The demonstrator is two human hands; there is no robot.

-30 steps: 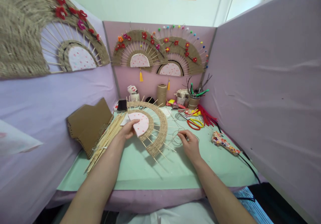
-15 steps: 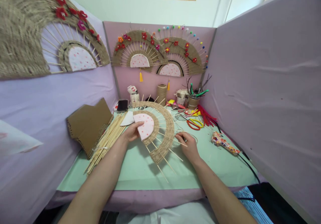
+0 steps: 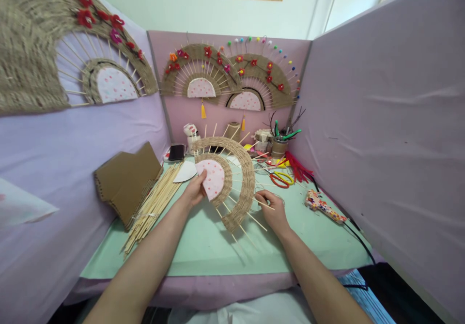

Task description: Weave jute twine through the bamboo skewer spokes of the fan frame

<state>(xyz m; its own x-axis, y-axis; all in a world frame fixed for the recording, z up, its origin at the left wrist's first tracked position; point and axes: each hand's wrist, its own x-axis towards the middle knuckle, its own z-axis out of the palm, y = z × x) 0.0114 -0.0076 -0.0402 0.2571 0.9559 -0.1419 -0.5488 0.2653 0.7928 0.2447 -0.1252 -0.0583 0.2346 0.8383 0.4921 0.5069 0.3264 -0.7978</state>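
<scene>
A half-round fan frame of thin bamboo sticks is held tilted above the table, with two bands of brown twine woven through it. Its centre is a white half-circle with pink dots. My left hand grips the flat edge of that centre, thumb on the front face. At the outer rim, my right hand is closed, its fingertips pinching thin twine close to a stick's end. The fingers partly hide the strand. A plain white half-round piece lies just behind my left hand.
Bundled bamboo sticks and brown cardboard lie left. Scissors, red fuzzy stems and a patterned glue gun with a cord are right. Behind stand a twine spool and a tool pot. Finished fans hang on the partition.
The fan frame has risen slightly and turned, its lower end shifting right and up. My left hand moved a little right with it; my right hand stays by the rim.
</scene>
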